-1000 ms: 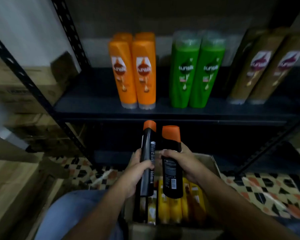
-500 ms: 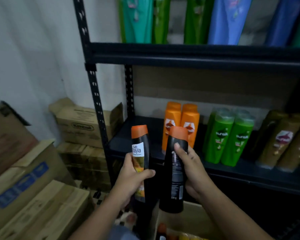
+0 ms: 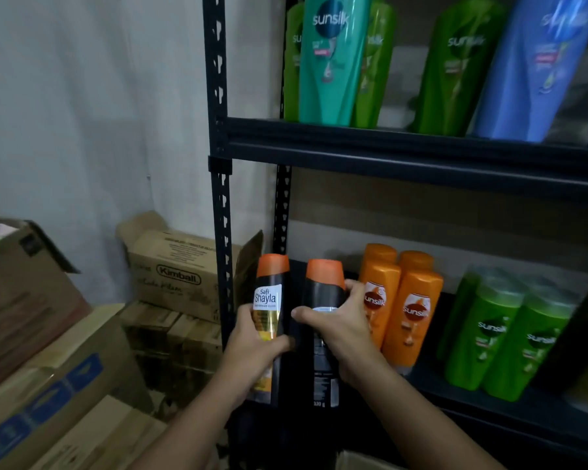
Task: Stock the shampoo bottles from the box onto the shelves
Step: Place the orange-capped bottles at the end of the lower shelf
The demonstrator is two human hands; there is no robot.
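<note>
My left hand [image 3: 252, 347] grips a Safi Shayla bottle [image 3: 269, 320], right hand [image 3: 343, 330] grips a second black bottle [image 3: 323, 364], both upright at the shelf [image 3: 510, 412] left end beside orange bottles [image 3: 401, 307].

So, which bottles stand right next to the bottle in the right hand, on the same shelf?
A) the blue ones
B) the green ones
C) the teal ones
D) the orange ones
D: the right hand holds a black bottle beside the orange bottles on the lower shelf; the green ones stand further right.
</note>
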